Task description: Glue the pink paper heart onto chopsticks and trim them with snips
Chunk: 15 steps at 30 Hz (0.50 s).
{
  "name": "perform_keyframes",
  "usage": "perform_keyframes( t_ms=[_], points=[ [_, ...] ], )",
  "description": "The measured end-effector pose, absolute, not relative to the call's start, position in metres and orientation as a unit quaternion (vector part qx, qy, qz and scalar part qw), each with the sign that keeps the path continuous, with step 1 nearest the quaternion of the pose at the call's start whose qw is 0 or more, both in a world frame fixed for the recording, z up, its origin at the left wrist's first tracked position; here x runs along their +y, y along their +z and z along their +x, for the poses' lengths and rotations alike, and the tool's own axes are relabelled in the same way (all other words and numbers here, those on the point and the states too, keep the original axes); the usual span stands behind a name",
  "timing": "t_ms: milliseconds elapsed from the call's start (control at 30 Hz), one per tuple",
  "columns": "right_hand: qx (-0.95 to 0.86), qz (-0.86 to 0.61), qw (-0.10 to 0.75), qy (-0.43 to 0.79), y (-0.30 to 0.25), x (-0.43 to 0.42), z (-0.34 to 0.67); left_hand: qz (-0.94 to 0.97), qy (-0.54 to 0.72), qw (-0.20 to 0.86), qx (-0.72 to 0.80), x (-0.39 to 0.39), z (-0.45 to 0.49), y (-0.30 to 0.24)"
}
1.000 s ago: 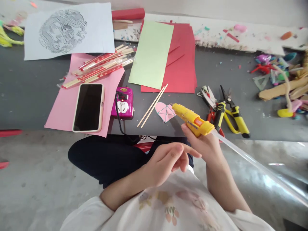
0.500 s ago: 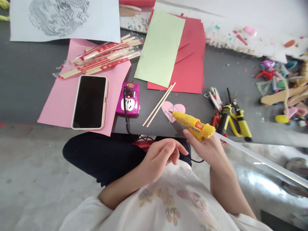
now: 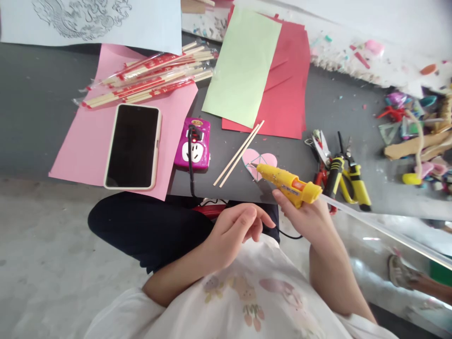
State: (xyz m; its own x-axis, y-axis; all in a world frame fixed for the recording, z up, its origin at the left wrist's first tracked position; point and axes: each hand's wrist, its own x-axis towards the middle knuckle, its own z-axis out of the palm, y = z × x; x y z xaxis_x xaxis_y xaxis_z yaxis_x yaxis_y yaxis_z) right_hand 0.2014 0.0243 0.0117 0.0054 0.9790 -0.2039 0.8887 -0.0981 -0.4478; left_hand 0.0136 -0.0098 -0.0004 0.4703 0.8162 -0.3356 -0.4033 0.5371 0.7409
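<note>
White printed top (image 3: 197,315) over dark trousers (image 3: 151,230).
Across the front runs a pastel print (image 3: 253,316) of small figures in yellow, pink and muted purple, with pink, strawberry-like shapes below; loose white sleeves (image 3: 127,303) end near the elbows, left hand (image 3: 233,233) and right hand (image 3: 312,221) are bare, and the trousers look near-black.

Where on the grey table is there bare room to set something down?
The table is bare at its left, bordered by the pink sheet and the line drawing. A smaller patch, with only specks, lies between the red paper and the scrap pile, beyond the hand tools. It's crowded around the glue gun.
</note>
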Motion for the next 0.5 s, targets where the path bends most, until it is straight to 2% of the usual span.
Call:
perform_keyframes(
  t_ms=[500],
  points=[
    [-0.69,-0.683,0.108,0.213,0.0098,0.027,0.2013,0.295,0.372,0.801,0.365,-0.0088,0.0144,0.001]
  ],
)
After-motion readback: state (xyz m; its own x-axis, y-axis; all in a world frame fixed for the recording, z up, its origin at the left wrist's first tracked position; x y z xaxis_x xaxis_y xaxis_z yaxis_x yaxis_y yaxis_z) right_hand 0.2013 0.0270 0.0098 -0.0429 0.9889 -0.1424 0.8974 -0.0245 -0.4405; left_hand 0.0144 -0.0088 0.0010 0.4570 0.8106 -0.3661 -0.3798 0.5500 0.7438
